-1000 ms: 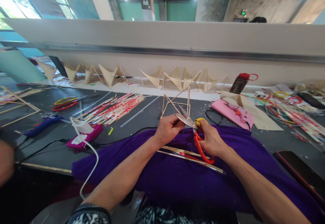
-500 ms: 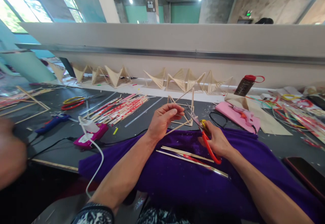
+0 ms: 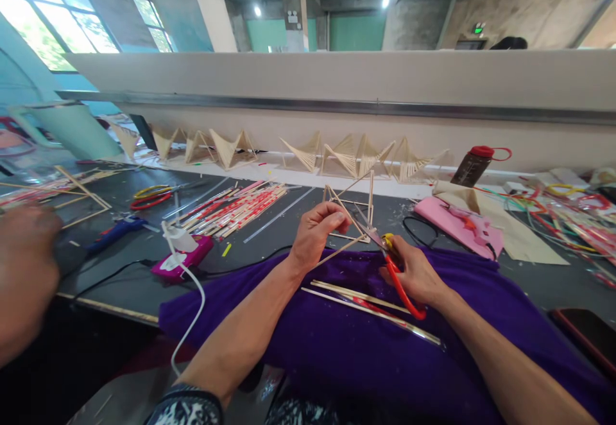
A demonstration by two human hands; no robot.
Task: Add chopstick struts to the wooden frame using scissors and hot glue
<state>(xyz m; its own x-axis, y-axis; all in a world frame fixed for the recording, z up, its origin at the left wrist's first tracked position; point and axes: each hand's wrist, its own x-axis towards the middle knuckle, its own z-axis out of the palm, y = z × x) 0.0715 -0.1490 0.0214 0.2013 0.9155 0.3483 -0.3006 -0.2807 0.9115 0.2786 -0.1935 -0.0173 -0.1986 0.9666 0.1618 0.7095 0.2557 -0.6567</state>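
Note:
My left hand [image 3: 318,231] is closed in a pinch in front of the wooden stick frame [image 3: 371,201]; whatever lies between its fingertips is hidden or too small to name. Just to the right, my right hand [image 3: 414,272] grips a pair of scissors [image 3: 395,277] with red and yellow handles. Their metal blades point up and left, close to my left fingertips and over the frame's sticks. Below both hands, several thin wooden sticks [image 3: 356,295] lie on a purple cloth [image 3: 337,354], some in clear wrapping with red print.
Finished stick models [image 3: 233,149] line the back. At left are wrapped sticks [image 3: 245,210], a pink power adapter [image 3: 180,259], a blue glue gun [image 3: 113,235] and another person's blurred hand [image 3: 29,271]. A pink glue gun [image 3: 469,223], a bottle [image 3: 474,167] and a phone [image 3: 584,332] are at right.
The whole view has shifted slightly, so things sit a little further right and lower. Both my hands keep nearly the same pose. The other person's hand at the left has moved.

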